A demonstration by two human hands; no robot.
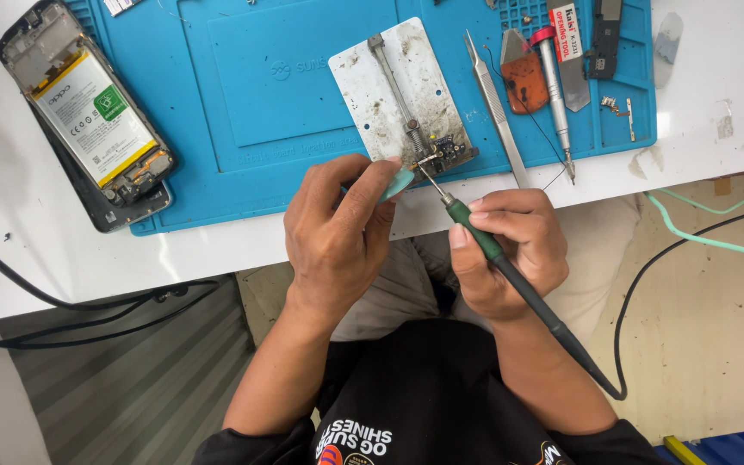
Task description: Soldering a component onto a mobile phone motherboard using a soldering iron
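The right hand (510, 250) pinches a light, stiff soldering iron (510, 271) by its green grip. Its hot tip touches a small fragile circuit board (448, 152) just beyond the left hand (337, 232), whose fingers pinch a thin teal pick (398, 182)

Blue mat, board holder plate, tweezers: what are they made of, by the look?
Blue mat: likely silicone rubber, matte, with moulded recesses. Board holder plate: seems bare metal, dull grey, stained and scuffed. Tweezers: probably steel, smooth silvery sheen along the slim blades.

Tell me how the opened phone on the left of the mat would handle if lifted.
The opened phone is likely rigid, a flat slab. Probably fragile: its battery and boards lie exposed. It overhangs the blue mat edge, so it may tilt if pushed.
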